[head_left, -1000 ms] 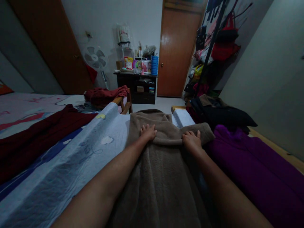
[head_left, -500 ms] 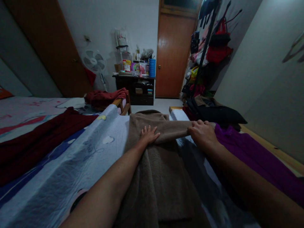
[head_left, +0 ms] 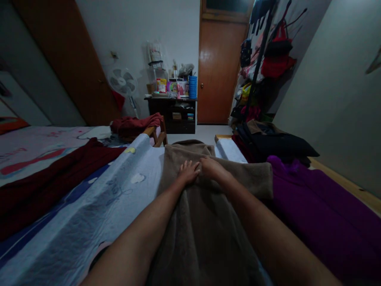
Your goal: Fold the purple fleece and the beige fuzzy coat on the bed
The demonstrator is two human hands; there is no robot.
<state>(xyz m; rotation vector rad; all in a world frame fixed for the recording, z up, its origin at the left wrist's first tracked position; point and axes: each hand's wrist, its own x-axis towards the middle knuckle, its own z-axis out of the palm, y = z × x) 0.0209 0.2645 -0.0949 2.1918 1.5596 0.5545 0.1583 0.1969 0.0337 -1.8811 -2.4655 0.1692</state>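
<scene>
- The left hand [head_left: 188, 173] has its fingers spread, resting on the soft brown plush garment [head_left: 205, 222] at the frame's centre.
- The right hand [head_left: 210, 167], just beside it, curls over the garment; whether it pinches fabric, I cannot tell.

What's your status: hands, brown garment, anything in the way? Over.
Left hand open on brown garment. Right hand close beside, also on it, grip unclear. Sleeve out to the right. Purple garment by sleeve's end, apart from both hands.
</scene>
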